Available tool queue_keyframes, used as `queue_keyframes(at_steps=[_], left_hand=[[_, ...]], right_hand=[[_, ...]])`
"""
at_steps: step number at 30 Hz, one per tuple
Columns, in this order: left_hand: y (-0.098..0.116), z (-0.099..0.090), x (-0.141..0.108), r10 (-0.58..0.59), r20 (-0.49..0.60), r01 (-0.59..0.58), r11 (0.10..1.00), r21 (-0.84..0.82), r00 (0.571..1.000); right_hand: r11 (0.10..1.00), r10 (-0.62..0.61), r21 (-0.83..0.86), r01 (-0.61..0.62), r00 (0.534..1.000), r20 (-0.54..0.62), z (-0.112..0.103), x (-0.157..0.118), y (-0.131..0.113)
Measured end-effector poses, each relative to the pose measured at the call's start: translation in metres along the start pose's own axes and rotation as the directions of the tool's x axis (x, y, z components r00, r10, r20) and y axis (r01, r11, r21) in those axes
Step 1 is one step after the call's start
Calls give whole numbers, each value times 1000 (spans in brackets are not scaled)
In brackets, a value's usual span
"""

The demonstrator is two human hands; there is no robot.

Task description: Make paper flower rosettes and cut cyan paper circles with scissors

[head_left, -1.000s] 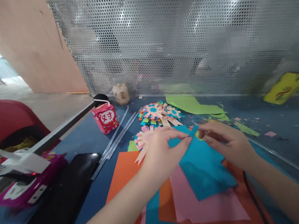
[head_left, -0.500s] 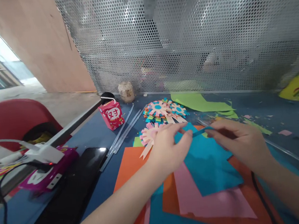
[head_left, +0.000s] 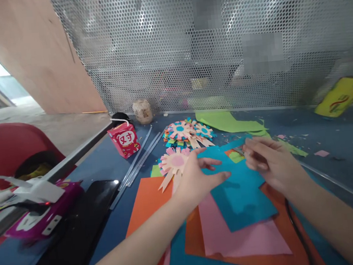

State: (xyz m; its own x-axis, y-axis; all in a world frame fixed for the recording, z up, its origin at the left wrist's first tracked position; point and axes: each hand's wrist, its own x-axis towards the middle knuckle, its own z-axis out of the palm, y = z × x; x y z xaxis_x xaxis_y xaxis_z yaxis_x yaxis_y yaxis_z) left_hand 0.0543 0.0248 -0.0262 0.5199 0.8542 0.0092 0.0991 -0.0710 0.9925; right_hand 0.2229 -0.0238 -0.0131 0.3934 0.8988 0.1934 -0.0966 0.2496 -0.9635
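Note:
My left hand point(head_left: 197, 174) hovers over the blue paper sheet point(head_left: 236, 199), thumb and fingers spread, nothing between them. A narrow blue paper strip point(head_left: 238, 142) is pinched in the fingertips of my right hand point(head_left: 267, 157). The sheet has a cut-out upper edge and lies on pink paper point(head_left: 216, 236) and orange paper point(head_left: 193, 238). Just beyond my left hand is a pink and cream paper rosette point(head_left: 174, 161) with ribbon tails. Behind it several finished rosettes point(head_left: 182, 130) are heaped together.
Clear plastic sticks point(head_left: 142, 160) lie left of the rosettes, near a red drink box point(head_left: 124, 141) and a black phone point(head_left: 71, 236). A purple power strip point(head_left: 44, 214) with a white plug sits at far left. Green paper point(head_left: 228, 121) and scraps lie before a perforated metal screen point(head_left: 163, 47).
My left hand has let go of the blue strip and its fingers have spread. My right hand keeps the strip and has turned upward slightly. The view has swung a little right.

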Motion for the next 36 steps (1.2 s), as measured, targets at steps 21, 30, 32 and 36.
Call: queue_keyframes(at_steps=[21, 30, 32, 36], left_hand=[[-14, -25, 23, 183, -104, -113, 874, 473, 978], [-19, -20, 22, 177, -69, -51, 598, 800, 982], [-23, -19, 24, 164, -61, -47, 584, 810, 984], [-31, -24, 29, 123, -40, -44, 612, 790, 992]], right_hand=[[874, 272, 400, -275, 960, 66, 1, 1, 3], [847, 318, 422, -325, 944, 88, 1, 4, 8], [843, 323, 420, -336, 941, 104, 2, 3, 6], [840, 315, 425, -337, 941, 123, -1, 3, 4]])
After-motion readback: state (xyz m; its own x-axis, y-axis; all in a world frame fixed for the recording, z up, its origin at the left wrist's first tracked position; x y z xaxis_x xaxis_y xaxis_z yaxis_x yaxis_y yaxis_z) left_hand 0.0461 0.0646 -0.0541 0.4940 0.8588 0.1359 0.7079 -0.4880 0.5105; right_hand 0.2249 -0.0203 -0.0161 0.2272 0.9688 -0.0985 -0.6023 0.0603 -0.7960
